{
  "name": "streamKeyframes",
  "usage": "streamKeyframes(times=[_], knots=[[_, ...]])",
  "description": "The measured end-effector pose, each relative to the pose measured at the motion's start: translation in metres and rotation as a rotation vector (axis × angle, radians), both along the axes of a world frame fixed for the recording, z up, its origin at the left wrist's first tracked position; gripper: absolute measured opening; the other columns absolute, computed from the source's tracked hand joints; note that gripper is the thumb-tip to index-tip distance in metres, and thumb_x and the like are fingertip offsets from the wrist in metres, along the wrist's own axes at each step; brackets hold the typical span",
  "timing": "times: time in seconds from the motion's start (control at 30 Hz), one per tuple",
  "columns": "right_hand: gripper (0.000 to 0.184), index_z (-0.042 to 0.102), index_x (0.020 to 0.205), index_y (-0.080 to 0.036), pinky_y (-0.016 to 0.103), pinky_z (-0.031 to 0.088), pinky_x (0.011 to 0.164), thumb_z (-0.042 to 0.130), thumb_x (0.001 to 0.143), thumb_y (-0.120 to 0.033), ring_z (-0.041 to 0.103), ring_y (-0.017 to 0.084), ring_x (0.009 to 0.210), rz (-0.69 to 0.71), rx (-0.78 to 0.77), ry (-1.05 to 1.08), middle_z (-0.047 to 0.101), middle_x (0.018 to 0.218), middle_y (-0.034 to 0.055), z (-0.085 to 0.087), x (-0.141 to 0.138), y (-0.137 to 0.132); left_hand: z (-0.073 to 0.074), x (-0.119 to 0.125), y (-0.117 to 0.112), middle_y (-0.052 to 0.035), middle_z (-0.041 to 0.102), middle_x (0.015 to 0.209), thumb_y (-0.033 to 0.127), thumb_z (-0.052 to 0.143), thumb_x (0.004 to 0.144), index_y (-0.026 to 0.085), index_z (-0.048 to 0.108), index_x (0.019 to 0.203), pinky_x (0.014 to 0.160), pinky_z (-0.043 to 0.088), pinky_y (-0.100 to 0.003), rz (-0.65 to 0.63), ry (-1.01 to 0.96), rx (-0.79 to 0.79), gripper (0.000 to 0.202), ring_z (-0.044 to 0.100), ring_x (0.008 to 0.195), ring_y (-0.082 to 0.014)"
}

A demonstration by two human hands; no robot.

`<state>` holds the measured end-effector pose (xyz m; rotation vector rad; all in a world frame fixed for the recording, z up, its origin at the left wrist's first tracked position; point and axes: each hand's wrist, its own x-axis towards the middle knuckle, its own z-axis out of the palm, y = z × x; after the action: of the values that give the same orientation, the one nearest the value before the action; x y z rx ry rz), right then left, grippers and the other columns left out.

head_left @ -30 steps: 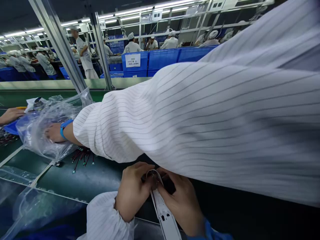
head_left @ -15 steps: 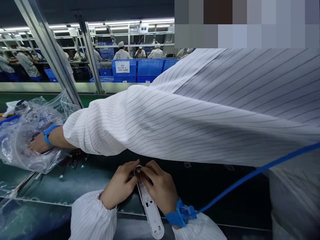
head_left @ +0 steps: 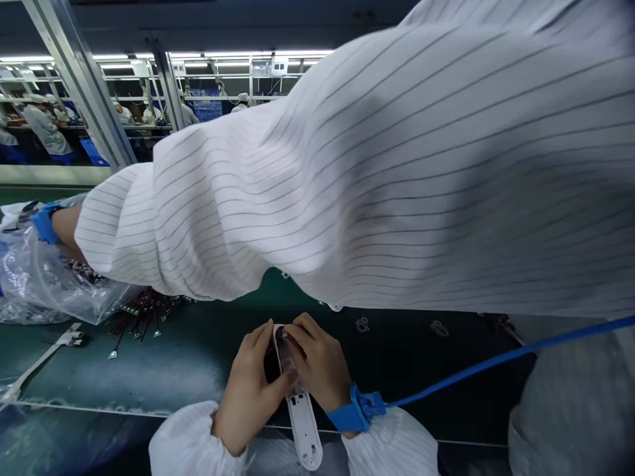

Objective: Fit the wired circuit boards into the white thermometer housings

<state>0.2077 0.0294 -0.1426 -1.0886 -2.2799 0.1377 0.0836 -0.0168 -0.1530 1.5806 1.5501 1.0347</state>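
A long white plastic housing [head_left: 305,433] with rounded ends lies between my hands at the front edge of the green work surface, its far end pointing away from me. My left hand [head_left: 255,383] grips the housing along its left side, thumb across it and fingers near the far end. My right hand [head_left: 320,363], with a blue wrist strap [head_left: 354,413], has its fingertips pinched inside the far end. A small dark part shows under those fingertips; I cannot make out its kind.
A co-worker's striped sleeve [head_left: 223,211] stretches across above my hands. That person's hand is at a clear plastic bag [head_left: 54,284] on the left. Small wired parts [head_left: 143,311] lie beside it. A blue cord [head_left: 471,363] runs right from my wrist strap.
The co-worker's arm has shifted up and left, and covers more of the background. My left thumb has moved down along the housing, while my right fingers stay at its far end.
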Motion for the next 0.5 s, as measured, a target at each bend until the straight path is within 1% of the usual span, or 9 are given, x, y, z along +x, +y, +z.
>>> streamKeyframes(times=[0.07, 0.13, 0.23, 0.3, 0.33, 0.4, 0.43, 0.5], knots=[[0.027, 0.059, 0.075, -0.014, 0.022, 0.045, 0.052, 0.034, 0.084, -0.008, 0.054, 0.013, 0.061, 0.015, -0.003, -0.027, 0.054, 0.072, 0.0047, 0.001, 0.0, 0.001, 0.0, 0.005, -0.002, -0.0158, 0.048, 0.123, 0.016, 0.051, 0.071, 0.009, 0.039, 0.124, 0.093, 0.04, -0.046, 0.041, 0.124, 0.042, 0.055, 0.044, 0.113, -0.0256], [0.026, 0.058, 0.075, -0.015, 0.024, 0.045, 0.053, 0.035, 0.083, -0.008, 0.054, 0.014, 0.063, 0.049, -0.002, -0.067, 0.055, 0.073, 0.0049, 0.004, 0.0, 0.003, 0.0, 0.006, -0.003, -0.0161, 0.05, 0.12, 0.012, 0.044, 0.072, 0.009, 0.041, 0.123, 0.09, 0.042, -0.045, 0.049, 0.221, 0.078, 0.051, 0.046, 0.11, -0.025], [0.022, 0.058, 0.074, -0.015, 0.026, 0.045, 0.056, 0.039, 0.081, -0.006, 0.054, 0.017, 0.067, 0.15, -0.009, -0.139, 0.056, 0.075, 0.0055, 0.01, 0.001, 0.01, 0.001, 0.003, 0.0, -0.0166, 0.053, 0.117, 0.004, 0.037, 0.07, 0.007, 0.044, 0.12, 0.091, 0.041, -0.043, 0.02, 0.254, 0.099, 0.05, 0.047, 0.111, -0.024], [0.021, 0.059, 0.074, -0.016, 0.027, 0.045, 0.058, 0.042, 0.078, -0.004, 0.053, 0.017, 0.069, 0.219, -0.034, -0.166, 0.057, 0.076, 0.005, 0.015, 0.003, 0.016, 0.004, 0.0, 0.002, -0.0151, 0.054, 0.116, 0.001, 0.034, 0.07, 0.008, 0.047, 0.117, 0.091, 0.042, -0.04, 0.001, 0.27, 0.116, 0.049, 0.049, 0.109, -0.0222], [0.021, 0.058, 0.073, -0.017, 0.028, 0.045, 0.059, 0.043, 0.078, -0.003, 0.053, 0.017, 0.069, 0.235, -0.053, -0.165, 0.056, 0.076, 0.0047, 0.017, 0.004, 0.019, 0.006, -0.001, 0.003, -0.0141, 0.055, 0.115, 0.001, 0.033, 0.071, 0.01, 0.047, 0.117, 0.089, 0.043, -0.039, -0.003, 0.278, 0.126, 0.049, 0.051, 0.107, -0.0213], [0.02, 0.058, 0.071, -0.016, 0.03, 0.045, 0.062, 0.045, 0.078, -0.003, 0.052, 0.018, 0.072, 0.223, -0.1, -0.126, 0.054, 0.076, 0.005, 0.02, 0.007, 0.024, 0.01, -0.002, 0.005, -0.0121, 0.055, 0.114, 0.001, 0.033, 0.073, 0.014, 0.046, 0.115, 0.084, 0.046, -0.037, -0.005, 0.296, 0.152, 0.045, 0.054, 0.102, -0.0203], [0.018, 0.057, 0.071, -0.016, 0.031, 0.046, 0.065, 0.046, 0.077, -0.003, 0.052, 0.019, 0.075, 0.21, -0.127, -0.096, 0.054, 0.079, 0.0055, 0.021, 0.009, 0.026, 0.012, -0.003, 0.005, -0.0112, 0.056, 0.113, 0.002, 0.034, 0.075, 0.016, 0.047, 0.111, 0.081, 0.048, -0.037, -0.007, 0.306, 0.167, 0.041, 0.056, 0.1, -0.0201], [0.014, 0.056, 0.073, -0.016, 0.033, 0.046, 0.073, 0.051, 0.075, -0.003, 0.052, 0.019, 0.085, 0.209, -0.195, -0.032, 0.053, 0.089, 0.0068, 0.021, 0.013, 0.028, 0.015, -0.006, 0.006, -0.0088, 0.057, 0.109, 0.004, 0.034, 0.077, 0.02, 0.05, 0.099, 0.074, 0.05, -0.034, -0.022, 0.326, 0.198, 0.032, 0.059, 0.093, -0.0191]])
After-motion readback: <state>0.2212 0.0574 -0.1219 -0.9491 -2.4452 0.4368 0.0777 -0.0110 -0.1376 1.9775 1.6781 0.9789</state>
